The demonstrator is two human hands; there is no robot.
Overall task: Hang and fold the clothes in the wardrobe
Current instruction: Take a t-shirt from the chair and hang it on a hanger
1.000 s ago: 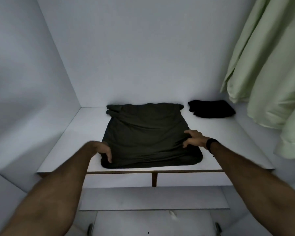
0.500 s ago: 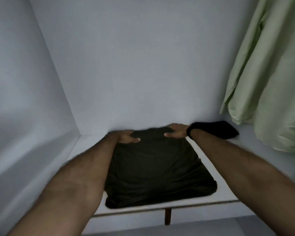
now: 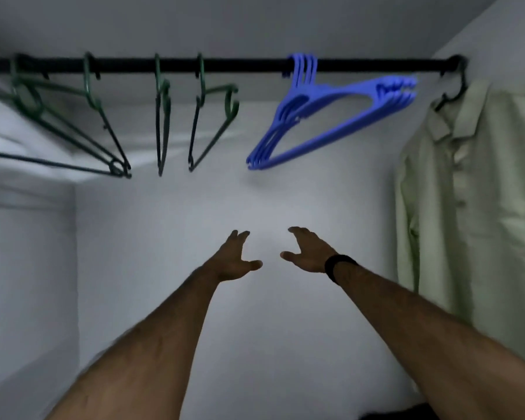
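Both hands raised inside the wardrobe, empty, fingers spread.

Left hand (image 3: 235, 258) and right hand (image 3: 307, 251): arms stretched forward and up, palms facing each other across a narrow gap, thumbs pointing inward, fingers loosely extended, holding nothing and touching nothing. Black band (image 3: 338, 265) on the right wrist. Both hands sit well below the black rail (image 3: 249, 65). On the rail: bunch of blue hangers (image 3: 330, 116) above and slightly right of the hands, tilted; green hangers (image 3: 161, 116) spread out to the left, all bare. Pale green shirt (image 3: 473, 192) hangs at the rail's far right on a dark hanger (image 3: 455, 83), beside the right forearm, not touching. Dark cloth (image 3: 412, 412) only just visible at the bottom edge; can't tell how it lies.
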